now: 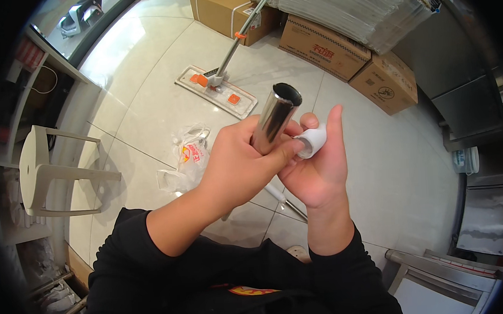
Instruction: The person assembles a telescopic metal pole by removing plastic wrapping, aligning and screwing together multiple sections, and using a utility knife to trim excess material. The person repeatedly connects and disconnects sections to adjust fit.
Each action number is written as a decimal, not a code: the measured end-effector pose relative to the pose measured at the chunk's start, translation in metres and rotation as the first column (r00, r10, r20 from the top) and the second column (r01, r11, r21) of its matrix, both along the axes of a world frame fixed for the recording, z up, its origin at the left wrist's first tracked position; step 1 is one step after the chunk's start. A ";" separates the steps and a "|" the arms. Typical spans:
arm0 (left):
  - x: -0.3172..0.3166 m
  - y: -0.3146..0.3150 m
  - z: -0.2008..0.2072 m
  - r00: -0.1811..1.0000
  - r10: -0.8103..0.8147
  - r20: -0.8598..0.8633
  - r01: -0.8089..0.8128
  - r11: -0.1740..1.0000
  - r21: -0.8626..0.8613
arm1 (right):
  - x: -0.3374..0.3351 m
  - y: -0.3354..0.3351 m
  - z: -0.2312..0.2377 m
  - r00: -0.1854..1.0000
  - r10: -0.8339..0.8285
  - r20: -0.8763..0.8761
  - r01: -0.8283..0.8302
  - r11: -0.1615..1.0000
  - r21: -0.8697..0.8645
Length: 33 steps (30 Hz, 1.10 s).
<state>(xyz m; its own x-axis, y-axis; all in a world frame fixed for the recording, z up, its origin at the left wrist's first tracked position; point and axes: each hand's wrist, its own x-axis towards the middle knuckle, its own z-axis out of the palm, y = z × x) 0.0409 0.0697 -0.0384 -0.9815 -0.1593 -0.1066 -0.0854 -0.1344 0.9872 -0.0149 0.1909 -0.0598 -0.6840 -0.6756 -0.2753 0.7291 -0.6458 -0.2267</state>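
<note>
My left hand (231, 161) is wrapped round a shiny metal tube (276, 118), whose open end points up and away from me. A short white hollow plastic sleeve (315, 141) sits just right of the tube, against the curled fingers of my right hand (322, 178). The right thumb stretches upward beside it. My left thumb tip reaches across and touches the sleeve's near rim. Below my hands a metal rod with a white section (292, 207) shows in part; my hands and dark clothing hide the rest of it.
A flat mop (216, 93) with orange parts stands ahead on the tiled floor. Nearer lies a crumpled plastic bag (191, 155). A beige stool (36, 170) is at left. Cardboard boxes (325, 46) and stacked clear plastic trays (352, 7) line the far right.
</note>
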 end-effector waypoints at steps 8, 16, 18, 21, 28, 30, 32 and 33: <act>0.002 -0.004 -0.010 0.993 0.052 -0.105 -0.070 0.982 -0.175 | 0.001 -0.005 -0.007 0.986 -0.107 -0.129 0.131 0.972 0.195; -0.003 -0.014 -0.018 0.992 0.023 -0.121 -0.086 0.834 -0.546 | -0.008 0.006 -0.016 0.783 0.028 -0.621 0.211 0.928 0.307; -0.003 -0.013 -0.015 0.997 0.026 -0.079 -0.063 0.854 -0.517 | -0.010 0.003 -0.021 0.668 -0.020 -0.744 0.377 0.871 0.315; -0.004 -0.012 -0.008 0.993 0.114 0.034 -0.099 0.954 -0.284 | -0.012 -0.002 -0.028 0.147 0.068 -0.987 0.747 0.646 0.156; 0.000 -0.011 0.004 0.995 -0.053 0.085 0.063 0.991 -0.122 | -0.008 0.000 -0.036 0.529 -0.103 -0.842 0.491 0.847 0.205; 0.000 -0.011 0.004 0.996 -0.085 0.034 0.089 0.987 -0.130 | -0.008 -0.002 -0.038 0.629 -0.128 -0.767 0.400 0.899 0.177; 0.001 -0.011 0.004 0.995 -0.094 0.020 0.096 0.988 -0.123 | -0.008 -0.004 -0.039 0.622 -0.148 -0.769 0.400 0.904 0.149; 0.001 -0.010 0.003 0.995 -0.100 0.013 0.101 0.988 -0.119 | -0.008 -0.004 -0.039 0.625 -0.157 -0.765 0.404 0.903 0.144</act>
<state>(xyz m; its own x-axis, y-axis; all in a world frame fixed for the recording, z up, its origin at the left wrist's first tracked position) 0.0416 0.0593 -0.0356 -0.9924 -0.0719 -0.0997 -0.0995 -0.0059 0.9950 -0.0231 0.1867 -0.0991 -0.8839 -0.3932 0.2531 0.0431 -0.6074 -0.7933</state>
